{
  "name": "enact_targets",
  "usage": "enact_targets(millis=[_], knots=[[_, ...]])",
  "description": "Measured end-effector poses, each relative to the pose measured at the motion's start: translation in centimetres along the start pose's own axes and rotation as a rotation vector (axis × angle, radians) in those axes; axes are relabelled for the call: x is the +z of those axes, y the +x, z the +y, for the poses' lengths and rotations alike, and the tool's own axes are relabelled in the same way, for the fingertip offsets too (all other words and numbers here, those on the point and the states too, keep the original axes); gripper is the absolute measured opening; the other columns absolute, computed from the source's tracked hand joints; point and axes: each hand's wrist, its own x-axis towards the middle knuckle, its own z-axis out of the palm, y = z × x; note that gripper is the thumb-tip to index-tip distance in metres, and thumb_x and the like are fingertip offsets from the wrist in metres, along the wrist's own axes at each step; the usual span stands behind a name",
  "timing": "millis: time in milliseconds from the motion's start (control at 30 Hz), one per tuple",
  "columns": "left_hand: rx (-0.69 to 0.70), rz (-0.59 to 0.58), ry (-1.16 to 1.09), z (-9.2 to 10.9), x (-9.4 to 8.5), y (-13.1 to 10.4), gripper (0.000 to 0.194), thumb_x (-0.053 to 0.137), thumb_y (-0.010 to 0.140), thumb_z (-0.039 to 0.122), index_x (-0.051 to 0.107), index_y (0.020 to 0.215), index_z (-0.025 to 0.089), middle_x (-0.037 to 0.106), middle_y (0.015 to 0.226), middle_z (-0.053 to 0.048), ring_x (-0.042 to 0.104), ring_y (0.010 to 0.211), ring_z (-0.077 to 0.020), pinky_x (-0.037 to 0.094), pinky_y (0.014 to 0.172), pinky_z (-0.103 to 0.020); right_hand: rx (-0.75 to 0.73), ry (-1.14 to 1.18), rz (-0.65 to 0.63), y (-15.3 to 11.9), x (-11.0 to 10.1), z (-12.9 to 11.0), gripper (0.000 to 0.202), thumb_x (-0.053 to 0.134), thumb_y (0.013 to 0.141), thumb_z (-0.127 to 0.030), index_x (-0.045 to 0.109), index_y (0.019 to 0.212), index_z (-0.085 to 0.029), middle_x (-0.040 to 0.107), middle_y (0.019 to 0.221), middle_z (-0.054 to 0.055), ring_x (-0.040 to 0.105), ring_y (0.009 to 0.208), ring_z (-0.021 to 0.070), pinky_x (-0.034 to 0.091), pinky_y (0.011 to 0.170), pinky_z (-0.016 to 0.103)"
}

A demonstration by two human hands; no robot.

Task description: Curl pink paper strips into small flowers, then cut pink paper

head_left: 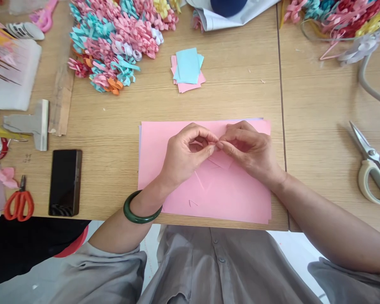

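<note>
Over a large pink paper sheet (171, 207), my two hands meet with their fingertips pinched together. My left hand (186, 152), closed with thumb against forefinger, touches the fingertips of my right hand (250, 147), which pinches in the same way. Whatever sits between the fingertips is too small or too hidden to make out. A smaller piece of pink paper (223, 161) shows just below the fingers; whether it is held or lies on the sheet I cannot tell. Thin pink paper slivers (193, 203) lie on the sheet. A green bangle (142, 211) circles my left wrist.
Cut blue and pink paper rectangles (188, 66) are stacked beyond the sheet. A heap of curled paper strips (114, 40) fills the upper left. Scissors (372, 164) lie at right; a phone (65, 182), red-handled pliers (19, 202) and a metal clip (34, 124) at left.
</note>
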Motion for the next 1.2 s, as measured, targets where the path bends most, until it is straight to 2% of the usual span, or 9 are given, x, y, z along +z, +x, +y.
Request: enact_targets(millis=[133,233,367,467,600,700,833,1067,1200], knots=[[0.024,0.013,0.053,0.0,0.1,-0.2,0.009,0.073,0.078,0.016,0.067,0.083,0.018,0.068,0.085,-0.001,0.065,0.078,-0.0109,0.056,0.072,-0.022,0.023,0.001,0.004,0.0,0.1,0.0,0.021,0.069,0.088,-0.042,0.074,0.079,-0.024,0.07,0.079,0.002,0.06,0.083,0.0181,0.051,0.077,0.035],[-0.017,-0.011,0.013,0.2,0.0,-0.2,0.014,0.072,0.08,0.018,0.07,0.093,0.018,0.071,0.09,-0.002,0.068,0.081,-0.0123,0.058,0.074,-0.024,0.036,0.004,0.019,0.1,0.0,-0.1,0.018,0.069,0.088,-0.038,0.074,0.078,-0.024,0.071,0.079,0.002,0.061,0.085,0.0183,0.052,0.081,0.037],[0.006,-0.02,0.032,0.5,-0.2,-0.2,0.013,0.067,0.087,0.025,0.076,0.094,0.018,0.073,0.09,-0.004,0.069,0.074,-0.012,0.058,0.07,-0.025,0.042,0.039,0.042,0.1,-0.1,-0.1,0.023,0.066,0.09,-0.042,0.074,0.078,-0.024,0.072,0.079,0.003,0.064,0.086,0.0193,0.054,0.084,0.039],[0.144,0.025,0.181,0.4,-0.1,-0.3,0.014,0.065,0.09,0.027,0.077,0.09,0.02,0.074,0.085,-0.004,0.068,0.076,-0.0126,0.056,0.069,-0.025,0.026,0.027,0.043,0.1,-0.1,0.0,0.024,0.066,0.09,-0.043,0.074,0.077,-0.025,0.072,0.079,0.003,0.064,0.087,0.0196,0.054,0.084,0.038],[0.418,0.12,0.494,-0.4,0.1,-0.6,0.011,0.065,0.09,0.022,0.076,0.09,0.022,0.075,0.084,-0.002,0.068,0.076,-0.0121,0.053,0.069,-0.024,-0.014,-0.003,0.031,0.1,-0.1,0.2,0.025,0.065,0.09,-0.044,0.075,0.077,-0.025,0.073,0.079,0.002,0.062,0.086,0.0191,0.054,0.082,0.036],[0.515,0.16,0.628,-0.7,0.0,-0.7,0.011,0.065,0.089,0.018,0.075,0.09,0.022,0.075,0.084,-0.001,0.067,0.075,-0.0118,0.051,0.068,-0.024,-0.015,-0.024,0.023,0.1,-0.1,0.1,0.022,0.065,0.091,-0.04,0.075,0.079,-0.025,0.073,0.08,0.001,0.062,0.087,0.0189,0.053,0.083,0.036],[0.467,0.166,0.602,-0.4,0.0,-0.6,0.01,0.065,0.089,0.019,0.074,0.088,0.023,0.074,0.083,-0.001,0.067,0.076,-0.0121,0.052,0.069,-0.024,-0.007,-0.052,0.004,0.1,-0.1,-0.1,0.018,0.064,0.092,-0.034,0.076,0.082,-0.025,0.073,0.082,0.001,0.062,0.088,0.0193,0.052,0.083,0.036],[0.321,0.124,0.37,0.1,0.1,-0.2,0.005,0.07,0.086,0.018,0.072,0.081,0.019,0.071,0.08,-0.001,0.066,0.074,-0.0108,0.055,0.068,-0.021,-0.055,-0.078,-0.014,0.0,-0.3,0.0,0.013,0.065,0.091,-0.028,0.075,0.084,-0.023,0.071,0.083,0.003,0.062,0.087,0.019,0.052,0.08,0.035],[0.325,0.117,0.342,0.0,-0.1,-0.1,0.007,0.073,0.084,0.02,0.07,0.077,0.018,0.069,0.076,0.0,0.064,0.071,-0.0099,0.054,0.064,-0.019,-0.072,-0.095,-0.027,0.0,-0.3,0.1,0.015,0.064,0.092,-0.029,0.075,0.085,-0.023,0.069,0.085,0.004,0.063,0.087,0.0185,0.052,0.08,0.035]])
